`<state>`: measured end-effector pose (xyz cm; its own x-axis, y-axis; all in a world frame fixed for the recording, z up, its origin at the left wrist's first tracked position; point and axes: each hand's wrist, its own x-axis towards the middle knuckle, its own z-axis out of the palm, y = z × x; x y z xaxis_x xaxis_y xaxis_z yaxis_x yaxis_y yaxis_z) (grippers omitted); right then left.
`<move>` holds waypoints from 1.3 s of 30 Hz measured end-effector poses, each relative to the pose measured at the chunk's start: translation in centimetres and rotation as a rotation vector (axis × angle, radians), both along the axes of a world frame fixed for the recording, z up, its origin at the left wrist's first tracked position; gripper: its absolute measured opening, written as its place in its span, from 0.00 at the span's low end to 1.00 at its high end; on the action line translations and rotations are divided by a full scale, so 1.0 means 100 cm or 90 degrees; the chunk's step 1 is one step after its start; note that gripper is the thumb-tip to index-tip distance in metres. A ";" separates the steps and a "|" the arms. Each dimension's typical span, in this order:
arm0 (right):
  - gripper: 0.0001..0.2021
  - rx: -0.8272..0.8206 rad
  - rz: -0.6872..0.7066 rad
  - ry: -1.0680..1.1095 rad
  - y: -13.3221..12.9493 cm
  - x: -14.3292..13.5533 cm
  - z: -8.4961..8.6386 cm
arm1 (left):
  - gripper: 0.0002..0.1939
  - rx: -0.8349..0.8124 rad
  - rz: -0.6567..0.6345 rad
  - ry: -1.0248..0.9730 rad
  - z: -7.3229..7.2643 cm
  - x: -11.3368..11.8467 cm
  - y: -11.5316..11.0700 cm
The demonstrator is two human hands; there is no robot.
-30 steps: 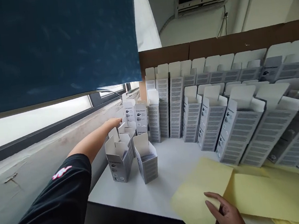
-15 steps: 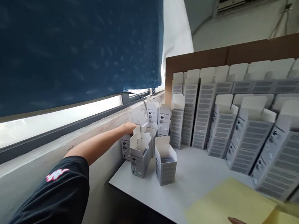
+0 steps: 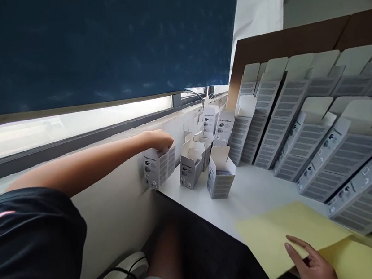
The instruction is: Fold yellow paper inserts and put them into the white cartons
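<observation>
**One box lifted at the window side, a yellow sheet under my other hand**

My left hand reaches out along the window wall and my fingers are closed over the top of a small grey-and-white carton. I grip it from above, so its top is hidden under my palm; its printed front and striped side show below. The carton sits at the near left corner of the white surface, right against the wall, and I cannot tell whether its base rests on the surface or hangs just over the edge.

Just to the right of that carton stand two open cartons with their flaps up, and a third open carton stands a little nearer to me, apart from them. Beyond the carton I hold, further along the wall, a few more small boxes cluster by the window frame. Well to the right of it, long rows of tall cartons lean back in ranks toward a brown cardboard backing.

My right hand lies at the near edge of the surface, far right of the held carton, fingers spread flat on a pale yellow sheet, gripping nothing. A second yellow sheet lies under it. Above the carton hangs a dark blue blind over the window.
</observation>
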<state>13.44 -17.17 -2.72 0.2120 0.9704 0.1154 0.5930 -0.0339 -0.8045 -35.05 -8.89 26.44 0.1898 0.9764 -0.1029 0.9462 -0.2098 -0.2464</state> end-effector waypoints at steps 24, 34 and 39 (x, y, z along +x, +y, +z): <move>0.26 0.217 0.173 -0.191 0.081 -0.194 0.106 | 0.13 -0.157 -0.190 -0.050 0.022 0.108 -0.063; 0.13 0.310 -0.005 -0.079 0.097 -0.119 0.090 | 0.12 0.022 -0.336 0.036 0.009 0.143 -0.027; 0.15 0.392 -0.042 -0.027 0.096 -0.066 0.071 | 0.12 0.052 -0.289 0.061 -0.008 0.179 0.032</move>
<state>6.82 -7.60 4.41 0.2517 0.7083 0.6594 0.6374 0.3914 -0.6637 -17.14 -5.70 25.65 0.5923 0.8029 -0.0674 0.7358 -0.5731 -0.3608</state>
